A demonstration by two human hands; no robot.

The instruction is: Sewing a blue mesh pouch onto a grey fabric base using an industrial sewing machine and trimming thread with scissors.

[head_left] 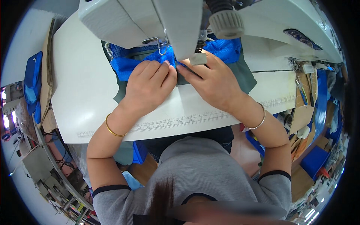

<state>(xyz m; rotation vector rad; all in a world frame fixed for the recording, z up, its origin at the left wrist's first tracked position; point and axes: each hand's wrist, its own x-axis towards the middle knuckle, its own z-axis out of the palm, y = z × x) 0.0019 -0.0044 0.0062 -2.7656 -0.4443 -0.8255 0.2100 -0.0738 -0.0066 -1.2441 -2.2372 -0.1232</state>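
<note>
The sewing machine (112, 18) stood on the white bench (86, 97). The blue cloth (125, 68) lay beneath the sewing machine's head, over a dark green cloth (244, 73). The left hand (150, 84) was at the near side of the sewing machine's head, fingers curled close together, tips on the blue cloth. The right hand (216, 86) was at the same side, fingers bent and partly spread, fingertips at the blue cloth. Whether either hand pinched the fabric could not be told. To the right of the sewing machine, hand tools (301, 92) lay on cardboard (300, 118); farther right and nearer the person was a blue bin (314, 160), contents indistinct.
</note>
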